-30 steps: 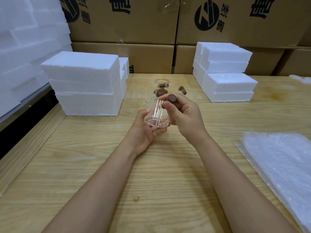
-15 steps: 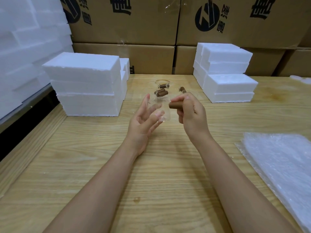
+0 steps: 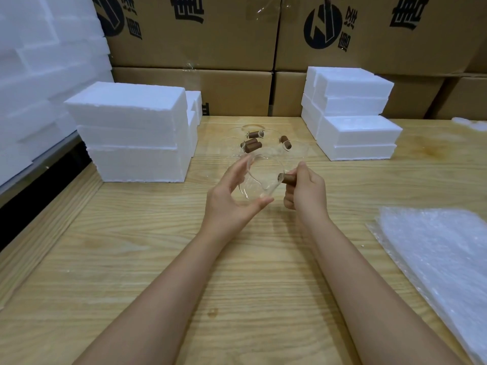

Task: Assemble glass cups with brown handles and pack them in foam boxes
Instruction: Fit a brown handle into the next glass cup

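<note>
two hands are holding a glass cup (image 3: 259, 180) and its brown handle (image 3: 288, 178) above a wooden table (image 3: 237, 272)

at the near right a sheet of bubble wrap (image 3: 434, 254) is lying on the table. over mid-table the left hand (image 3: 232, 198) is cradling the clear cup, thumb under it and fingers loosely spread round its left side. the right hand (image 3: 305, 193) is pinching the brown handle between thumb and curled fingers, the handle's end meeting the cup's right side. just beyond, more glass cups (image 3: 253, 146) with brown handles are sitting together. farther back, white foam boxes (image 3: 137, 133) are standing in stacks left and right, and cardboard cartons (image 3: 210, 48) are piled behind.
</note>
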`<state>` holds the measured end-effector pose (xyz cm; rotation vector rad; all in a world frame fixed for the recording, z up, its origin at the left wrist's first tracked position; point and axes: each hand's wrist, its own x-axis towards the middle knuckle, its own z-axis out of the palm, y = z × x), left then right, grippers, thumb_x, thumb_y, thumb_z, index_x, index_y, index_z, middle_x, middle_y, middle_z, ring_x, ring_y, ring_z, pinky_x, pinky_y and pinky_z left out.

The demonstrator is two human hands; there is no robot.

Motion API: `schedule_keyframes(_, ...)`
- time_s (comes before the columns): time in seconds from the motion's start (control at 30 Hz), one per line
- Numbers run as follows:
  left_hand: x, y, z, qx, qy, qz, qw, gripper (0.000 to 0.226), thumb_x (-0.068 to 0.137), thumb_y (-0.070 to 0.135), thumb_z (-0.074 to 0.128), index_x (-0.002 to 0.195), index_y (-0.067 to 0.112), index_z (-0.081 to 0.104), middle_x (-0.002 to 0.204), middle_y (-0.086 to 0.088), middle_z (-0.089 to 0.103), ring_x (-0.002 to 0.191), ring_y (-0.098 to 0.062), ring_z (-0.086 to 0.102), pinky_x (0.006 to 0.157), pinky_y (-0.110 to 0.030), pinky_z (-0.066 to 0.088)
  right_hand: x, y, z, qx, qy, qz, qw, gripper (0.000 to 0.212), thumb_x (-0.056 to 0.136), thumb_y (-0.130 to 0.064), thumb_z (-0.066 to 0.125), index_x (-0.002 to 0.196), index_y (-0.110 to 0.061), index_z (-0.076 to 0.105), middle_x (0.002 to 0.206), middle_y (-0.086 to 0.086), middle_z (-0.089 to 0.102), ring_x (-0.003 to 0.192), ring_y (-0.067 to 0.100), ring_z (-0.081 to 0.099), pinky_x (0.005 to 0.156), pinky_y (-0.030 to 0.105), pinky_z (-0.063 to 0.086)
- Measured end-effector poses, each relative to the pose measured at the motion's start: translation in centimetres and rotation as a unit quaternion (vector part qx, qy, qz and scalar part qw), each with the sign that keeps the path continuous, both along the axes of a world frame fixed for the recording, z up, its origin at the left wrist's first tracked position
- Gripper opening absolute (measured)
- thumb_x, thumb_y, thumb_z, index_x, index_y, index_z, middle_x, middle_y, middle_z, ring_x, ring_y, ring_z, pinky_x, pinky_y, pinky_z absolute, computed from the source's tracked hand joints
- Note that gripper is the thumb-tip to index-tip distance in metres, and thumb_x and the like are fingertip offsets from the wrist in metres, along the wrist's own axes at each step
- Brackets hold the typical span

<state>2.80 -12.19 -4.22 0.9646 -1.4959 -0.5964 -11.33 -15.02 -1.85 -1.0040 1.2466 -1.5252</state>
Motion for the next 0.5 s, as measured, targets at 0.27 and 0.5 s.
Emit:
schedule_keyframes(0.27, 0.15, -0.19, -0.19, -0.002, -0.004, 0.013, 1.0, 0.077, 0.064, 0.014, 0.085, 0.119, 0.048, 0.044, 0.131, 0.018, 0.057, 0.125, -0.004, 0.052, 0.107, -0.028, 0.04, 0.21, 0.24, -0.64, -0.102, 0.034, -0.011, 0.994, 0.043, 0.104, -0.022, 0.033, 0.066, -0.012, 0.049, 0.053, -0.006, 0.064, 0.036, 0.005, 0.036, 0.039, 0.017, 0.03)
schedule_keyframes(0.5, 0.34, -0.45, -0.32, 0.043, 0.008, 0.028, 0.999, 0.077, 0.061, 0.019, 0.086, 0.112, 0.055, 0.04, 0.116, 0.029, 0.061, 0.114, 0.004, 0.056, 0.1, -0.02, 0.042, 0.68, 0.69, -0.77, -0.17, 0.146, -0.053, 0.973, 0.038, 0.101, -0.028, 0.035, 0.069, -0.019, 0.053, 0.061, -0.014, 0.068, 0.056, -0.002, 0.06, 0.059, 0.018, 0.042)
